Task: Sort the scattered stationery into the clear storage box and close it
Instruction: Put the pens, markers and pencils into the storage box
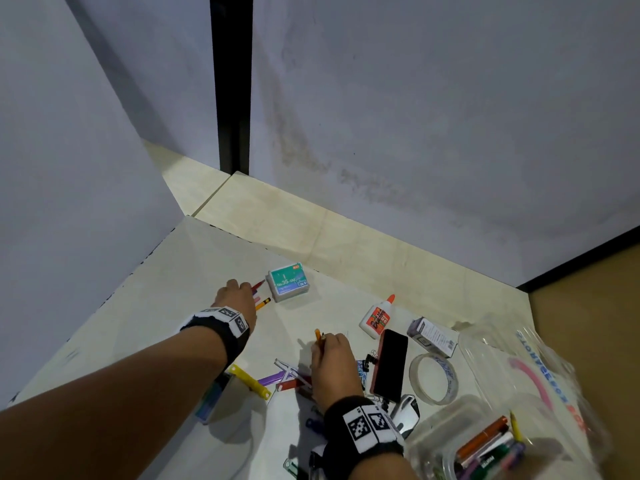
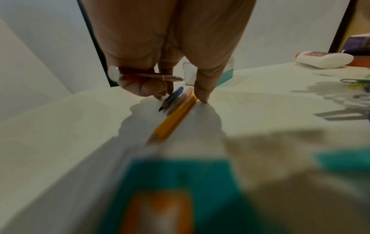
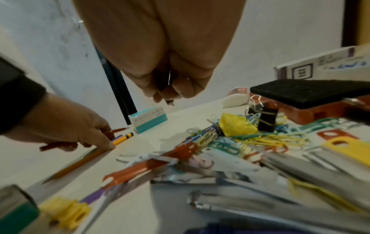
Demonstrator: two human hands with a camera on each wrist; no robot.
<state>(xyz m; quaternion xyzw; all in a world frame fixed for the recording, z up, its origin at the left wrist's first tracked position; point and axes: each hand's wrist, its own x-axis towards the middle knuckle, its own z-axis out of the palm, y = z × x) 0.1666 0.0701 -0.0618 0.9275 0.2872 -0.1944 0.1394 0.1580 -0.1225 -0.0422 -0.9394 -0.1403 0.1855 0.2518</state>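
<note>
1. Our left hand (image 1: 235,296) grips a red pencil (image 2: 152,77) — fingertips on the yellow pencil (image 2: 176,118) beside the staples box (image 1: 288,282).
2. Our right hand (image 1: 331,362) clenches pens (image 1: 319,336).
3. The clear storage box (image 1: 460,431) sits open at right — markers (image 1: 485,445) inside.

Teal-and-white cardboard staple box (image 1: 288,282) w/ a red corner mark — the landmark. Just left of it: long yellow pencil (image 2: 174,117) w/ a black-striped end, pink pencil (image 2: 181,100), blue pencil (image 2: 172,98). Right of it: white plastic glue bottle (image 1: 375,318), orange cap, red label. Further right — black-topped rust-brown eraser block (image 1: 389,365), clear tape roll (image 1: 433,378) w/ blue print. Black wristbands (image 1: 368,427), black-and-white square markers.
</note>
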